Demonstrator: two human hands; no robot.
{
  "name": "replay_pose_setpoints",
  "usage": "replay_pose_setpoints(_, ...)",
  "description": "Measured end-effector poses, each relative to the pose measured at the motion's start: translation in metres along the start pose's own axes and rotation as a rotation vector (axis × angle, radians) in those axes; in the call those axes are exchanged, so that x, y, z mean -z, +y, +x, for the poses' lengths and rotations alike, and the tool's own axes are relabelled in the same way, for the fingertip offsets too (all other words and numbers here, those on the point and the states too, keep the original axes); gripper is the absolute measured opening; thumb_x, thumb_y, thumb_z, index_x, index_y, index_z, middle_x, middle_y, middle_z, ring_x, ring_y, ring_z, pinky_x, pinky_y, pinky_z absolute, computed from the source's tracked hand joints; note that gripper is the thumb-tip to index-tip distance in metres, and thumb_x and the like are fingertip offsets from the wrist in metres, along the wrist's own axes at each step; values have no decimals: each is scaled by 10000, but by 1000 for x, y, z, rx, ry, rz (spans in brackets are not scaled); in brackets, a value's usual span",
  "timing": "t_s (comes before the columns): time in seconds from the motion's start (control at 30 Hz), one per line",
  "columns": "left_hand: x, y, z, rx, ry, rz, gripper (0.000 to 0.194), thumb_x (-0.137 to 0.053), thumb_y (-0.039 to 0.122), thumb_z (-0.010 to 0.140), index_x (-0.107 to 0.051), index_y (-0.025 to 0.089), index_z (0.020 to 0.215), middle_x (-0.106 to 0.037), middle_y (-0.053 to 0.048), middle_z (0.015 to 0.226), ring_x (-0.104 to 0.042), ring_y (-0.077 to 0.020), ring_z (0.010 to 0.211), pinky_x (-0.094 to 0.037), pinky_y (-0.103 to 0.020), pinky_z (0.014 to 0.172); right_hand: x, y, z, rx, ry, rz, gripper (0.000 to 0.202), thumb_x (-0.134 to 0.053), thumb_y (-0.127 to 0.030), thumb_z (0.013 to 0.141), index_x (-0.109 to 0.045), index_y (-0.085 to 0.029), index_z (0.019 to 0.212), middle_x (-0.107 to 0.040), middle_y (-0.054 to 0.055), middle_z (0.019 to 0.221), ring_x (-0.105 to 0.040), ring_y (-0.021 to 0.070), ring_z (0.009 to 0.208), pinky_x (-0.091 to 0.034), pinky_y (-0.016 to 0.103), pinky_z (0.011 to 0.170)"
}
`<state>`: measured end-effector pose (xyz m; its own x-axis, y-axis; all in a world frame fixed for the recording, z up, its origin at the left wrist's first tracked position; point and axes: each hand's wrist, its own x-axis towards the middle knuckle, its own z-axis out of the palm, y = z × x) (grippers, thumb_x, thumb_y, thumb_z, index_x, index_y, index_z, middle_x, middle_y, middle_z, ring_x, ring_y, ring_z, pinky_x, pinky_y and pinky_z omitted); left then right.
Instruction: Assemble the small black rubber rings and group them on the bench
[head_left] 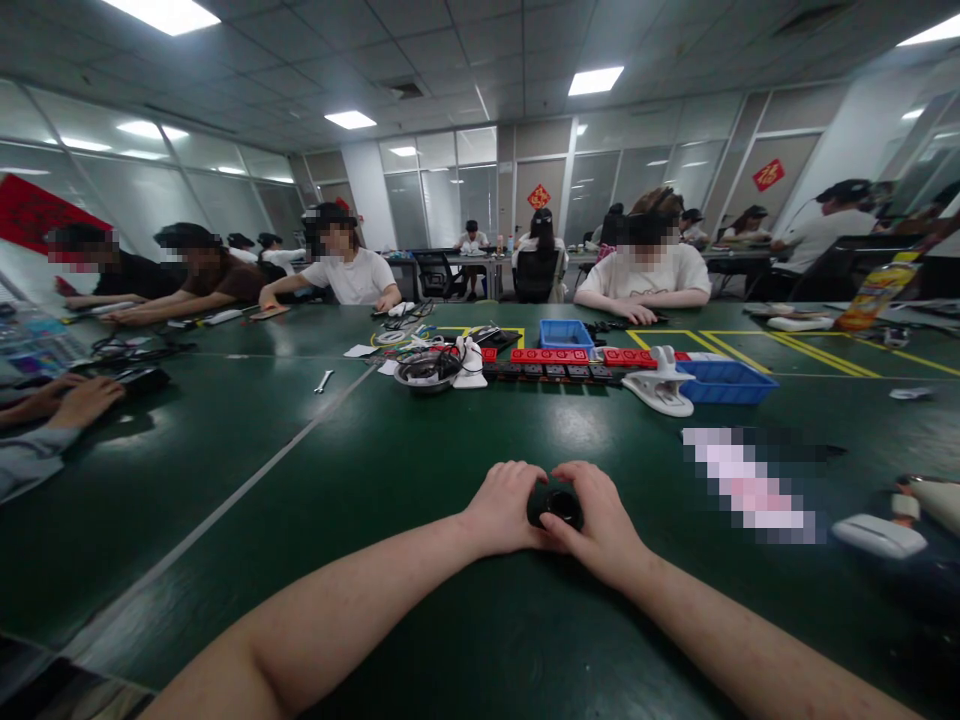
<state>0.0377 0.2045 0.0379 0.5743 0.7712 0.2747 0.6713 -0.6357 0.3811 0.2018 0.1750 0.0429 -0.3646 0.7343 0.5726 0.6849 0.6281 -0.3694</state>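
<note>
A small black round object with a hollow, ring-like top [564, 508] is between my two hands, low over the green table [420, 470]. My left hand [504, 508] curls round its left side, fingertips bent inward. From the right, my right hand [604, 522] wraps it, with the thumb lying across its near edge. Both hands are closed about it. Its lower part is hidden by my fingers and thumb, so I cannot tell its exact kind or whether it touches the table.
Farther back lie a metal bowl [426, 372], red-and-black strips [551, 357], a white clamp-like stand [664, 388] and a blue tray [726, 383]. A small wrench [324, 381] lies left. A white case [879, 537] is at right. A co-worker's hands [84, 402] hold a dark box.
</note>
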Motion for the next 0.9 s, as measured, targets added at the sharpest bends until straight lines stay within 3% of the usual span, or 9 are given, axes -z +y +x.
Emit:
replay_pose_setpoints(0.17,-3,10,-2,31,-20,53,725,-643,698,427,-488,180,911,-517,-34,867,-493,-228,823,-381,-370,769,-5,1,0,-125,-99,-46,327,-567,-435,709,-462,-169,866,-532,54,817,-502,204,735,-403,348,656)
replay_pose_setpoints(0.33,-4,9,-1,16,-47,98,478,-623,574,591,-514,183,844,-529,-26,830,-493,-210,814,-383,-342,751,-5,0,2,-157,-132,-66,232,-568,-365,719,-455,-179,801,-520,37,777,-488,191,716,-385,327,636)
replay_pose_setpoints(0.43,-4,6,0,5,-65,81,415,-623,528,611,-517,186,822,-534,-17,819,-495,-199,806,-390,-327,742,-3,-1,4,-146,-137,-59,204,-578,-333,709,-457,-184,777,-519,32,764,-482,189,709,-383,330,636)
replay_pose_setpoints(0.63,-3,2,2,-40,-61,46,376,-655,461,588,-509,176,786,-532,-8,797,-492,-188,783,-394,-319,744,1,-1,4,-14,-110,20,159,-555,-229,685,-502,-175,824,-543,47,816,-496,202,777,-389,364,703)
replay_pose_setpoints(0.77,-1,-4,4,-113,-108,-15,366,-687,401,564,-519,173,795,-529,-11,835,-489,-186,804,-393,-312,771,4,-4,3,121,-100,132,236,-491,-125,648,-521,-185,874,-577,47,870,-515,198,838,-383,386,783)
replay_pose_setpoints(0.9,-2,-9,6,-184,-155,-39,294,-688,379,584,-536,177,736,-523,-9,889,-488,-185,845,-378,-312,805,5,-7,2,225,-126,181,177,-435,-76,644,-516,-206,732,-597,6,777,-544,168,804,-325,426,904)
